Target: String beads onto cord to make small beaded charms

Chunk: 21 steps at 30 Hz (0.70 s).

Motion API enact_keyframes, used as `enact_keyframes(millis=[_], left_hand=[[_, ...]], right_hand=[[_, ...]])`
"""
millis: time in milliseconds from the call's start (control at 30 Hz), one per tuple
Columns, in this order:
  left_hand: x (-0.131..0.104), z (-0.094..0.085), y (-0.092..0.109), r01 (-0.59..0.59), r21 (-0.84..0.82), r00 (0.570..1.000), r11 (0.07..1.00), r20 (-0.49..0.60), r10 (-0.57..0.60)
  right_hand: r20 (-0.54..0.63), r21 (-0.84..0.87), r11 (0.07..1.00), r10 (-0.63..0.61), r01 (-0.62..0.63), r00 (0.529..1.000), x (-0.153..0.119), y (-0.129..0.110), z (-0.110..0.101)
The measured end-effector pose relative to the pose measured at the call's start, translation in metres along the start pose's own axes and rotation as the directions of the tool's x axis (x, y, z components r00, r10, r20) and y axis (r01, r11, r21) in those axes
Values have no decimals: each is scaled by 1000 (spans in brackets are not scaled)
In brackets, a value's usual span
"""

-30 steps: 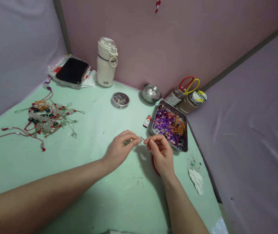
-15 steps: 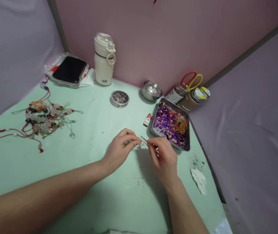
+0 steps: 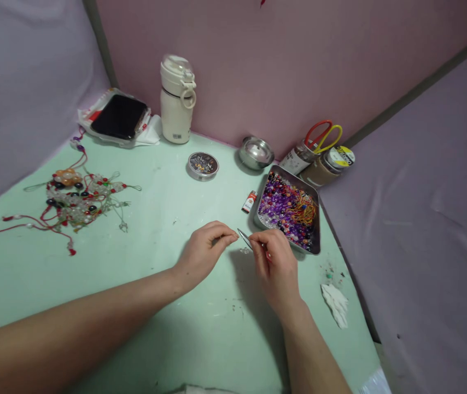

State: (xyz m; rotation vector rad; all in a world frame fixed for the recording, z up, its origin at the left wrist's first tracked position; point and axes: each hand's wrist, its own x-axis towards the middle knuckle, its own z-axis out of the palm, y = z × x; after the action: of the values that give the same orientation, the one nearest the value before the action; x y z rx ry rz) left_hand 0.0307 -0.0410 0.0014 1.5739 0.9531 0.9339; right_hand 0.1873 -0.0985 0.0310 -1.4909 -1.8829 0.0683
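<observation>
My left hand (image 3: 209, 243) is closed in a pinch above the table, thumb against fingertips. What it pinches is too fine to make out. A few small clear beads (image 3: 244, 250) show just right of and below those fingertips; whether they hang or lie on the table I cannot tell. My right hand (image 3: 275, 260) is closed around scissors (image 3: 244, 237) with a bit of red handle showing. Their pointed blades aim up and left, close to the left fingertips. The grip hides most of the handles.
Behind my right hand stands a metal tray (image 3: 319, 230) of mixed beads, with a lighter (image 3: 249, 201) beside it. Farther back are a metal bowl (image 3: 256, 153), jars (image 3: 321, 168), a line spool (image 3: 203, 166) and a bottle (image 3: 177, 115). Beaded strings (image 3: 73, 202) lie left, a crumpled tissue (image 3: 335, 303) right.
The scissors and right hand have shifted very slightly right, away from the left fingertips. The small clear beads have moved right and a little down. Both hands keep their grip.
</observation>
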Motion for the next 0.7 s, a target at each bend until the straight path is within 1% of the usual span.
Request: enact_keyframes(millis=[133,200,267,433,700], left_hand=[[0,1,0,10,32,1000,999,28,-11],[-1,1,-1,5,50,999,999,40,-7],[-1,1,-1,-5,55,999,999,51,2],[-1,1,-3,-24,46,998,999,63,21],[-1,1,-6,-44,56,997,997,73,40]], right_hand=[[-89,7,1000,0,1,996,0,1,0],[-111,-3,1000,6,-7,994,0,2,1],[-102,-21,1000,12,-14,995,0,4,1],[-38,-79,997,-6,3,999,1,7,1],[9,-158,987,-16,18,1000,0,9,-1]])
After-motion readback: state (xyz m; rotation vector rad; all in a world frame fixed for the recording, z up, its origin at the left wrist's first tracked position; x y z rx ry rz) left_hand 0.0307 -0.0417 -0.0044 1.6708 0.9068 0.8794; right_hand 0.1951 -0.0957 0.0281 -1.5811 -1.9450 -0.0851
